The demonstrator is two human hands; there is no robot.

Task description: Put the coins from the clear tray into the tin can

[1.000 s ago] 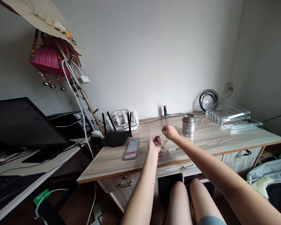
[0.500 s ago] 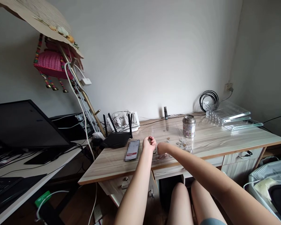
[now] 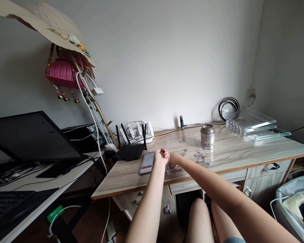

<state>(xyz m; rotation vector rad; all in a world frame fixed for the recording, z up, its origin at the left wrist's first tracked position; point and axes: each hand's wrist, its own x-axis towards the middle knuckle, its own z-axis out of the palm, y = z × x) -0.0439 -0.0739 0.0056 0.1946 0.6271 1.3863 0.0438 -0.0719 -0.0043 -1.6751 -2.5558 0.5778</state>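
Tray (image 3: 191,143), clear. Coins (image 3: 200,160): scattered inside tray. Left hand (image 3: 162,156): left of tray, fingers curled around coins. Right hand (image 3: 175,160): at tray's near-left corner, grip cannot be told. Tin (image 3: 207,137): right of tray.

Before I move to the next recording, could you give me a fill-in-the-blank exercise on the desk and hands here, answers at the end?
Loose round metal ____ lie in the clear, shallow plastic tray.
In the picture, the flat rectangular smartphone with a lit screen lies to the ____ of that tray.
The patterned, cylindrical silver metal tin stands to the tray's ____ in the picture.
The person's ____ hand is the one nearer the smartphone.
Missing words: coins; left; right; left.
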